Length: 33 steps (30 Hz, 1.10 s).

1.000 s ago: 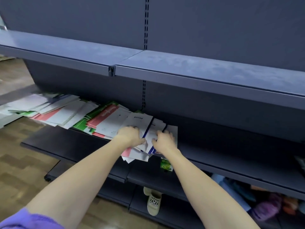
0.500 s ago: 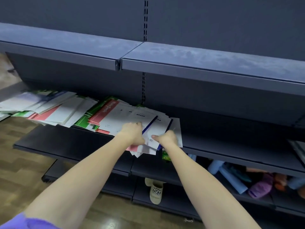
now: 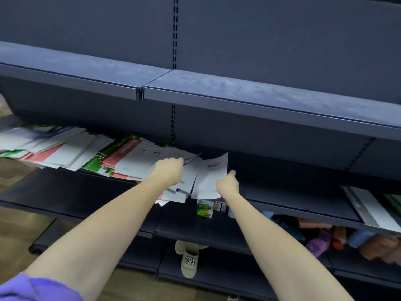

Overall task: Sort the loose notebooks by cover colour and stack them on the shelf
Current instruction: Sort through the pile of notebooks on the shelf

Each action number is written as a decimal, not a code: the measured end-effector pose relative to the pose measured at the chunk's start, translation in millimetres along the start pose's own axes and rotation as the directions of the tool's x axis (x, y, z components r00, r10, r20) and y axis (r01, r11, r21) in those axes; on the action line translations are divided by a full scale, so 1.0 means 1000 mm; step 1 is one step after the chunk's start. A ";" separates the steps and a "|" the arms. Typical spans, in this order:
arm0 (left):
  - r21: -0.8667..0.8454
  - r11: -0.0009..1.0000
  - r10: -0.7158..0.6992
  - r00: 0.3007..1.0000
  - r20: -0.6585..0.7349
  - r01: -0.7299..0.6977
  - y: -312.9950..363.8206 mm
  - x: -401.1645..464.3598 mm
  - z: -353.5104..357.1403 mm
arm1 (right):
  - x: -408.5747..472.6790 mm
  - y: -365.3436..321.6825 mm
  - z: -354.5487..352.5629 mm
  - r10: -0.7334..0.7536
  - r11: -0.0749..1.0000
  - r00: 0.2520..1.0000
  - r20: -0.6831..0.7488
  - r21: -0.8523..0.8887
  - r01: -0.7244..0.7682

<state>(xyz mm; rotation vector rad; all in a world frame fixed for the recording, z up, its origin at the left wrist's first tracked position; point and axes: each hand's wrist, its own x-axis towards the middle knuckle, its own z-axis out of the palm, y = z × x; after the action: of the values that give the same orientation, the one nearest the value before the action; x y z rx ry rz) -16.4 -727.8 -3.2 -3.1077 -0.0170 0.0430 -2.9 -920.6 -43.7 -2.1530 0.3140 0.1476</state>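
A dark blue-grey shelving unit (image 3: pixel 260 118) fills the view, its upper board bare and dusty, and the shelf (image 3: pixel 65 192) below it carries the work. Along that shelf runs a long, slumped spread of loose notebooks (image 3: pixel 71 153) — white backs uppermost for the most part, with red and green covers showing at the edges — so by the look of it the sorting by colour is barely begun. Far right, a separate flat white pile (image 3: pixel 368 207) lies at the shelf's edge, perhaps a place for finished stacks, though that is a guess. The left hand (image 3: pixel 168 170) presses down on the right end of the spread, fingers reaching forward onto the covers and not plainly curled round any one of them, probably to pin the heap while a book is drawn off. The right hand (image 3: pixel 227 183) has its grip closed on a white-backed notebook (image 3: pixel 210 177) at its near right corner, the book set apart from the heap with a blue cover just visible under its edge — likely the colour being collected. On the lower shelves sit small boxes (image 3: pixel 205 208), rolled goods (image 3: pixel 325 242) and a beige slipper (image 3: pixel 189 260).
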 end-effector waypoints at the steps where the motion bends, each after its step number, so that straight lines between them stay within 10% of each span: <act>1: -0.010 1.000 0.015 1.000 -0.001 -0.015 0.009 -0.001 -0.007 | 0.000 0.001 -0.009 -0.015 0.999 1.000 -0.009 -0.028 0.015; 11: -0.610 0.778 -0.126 0.989 0.080 0.148 0.029 0.005 -0.016 | -0.012 -0.011 -0.027 -0.337 0.796 0.941 0.040 -0.522 0.307; 18: -0.504 0.806 -0.251 0.950 0.187 0.312 -0.012 -0.019 0.029 | -0.017 0.017 0.020 -0.137 0.720 0.920 0.366 -0.601 0.346; 33: -0.370 0.895 -0.230 0.968 0.098 0.250 0.001 -0.009 0.043 | 0.002 0.037 0.009 0.110 0.798 0.992 -0.067 -0.589 -0.128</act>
<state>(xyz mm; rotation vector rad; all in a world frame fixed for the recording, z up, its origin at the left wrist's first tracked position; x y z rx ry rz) -26.2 -727.8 -45.8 -3.4607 -0.4670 0.1282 -11.0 -933.3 -78.7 -2.7624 0.4689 0.3229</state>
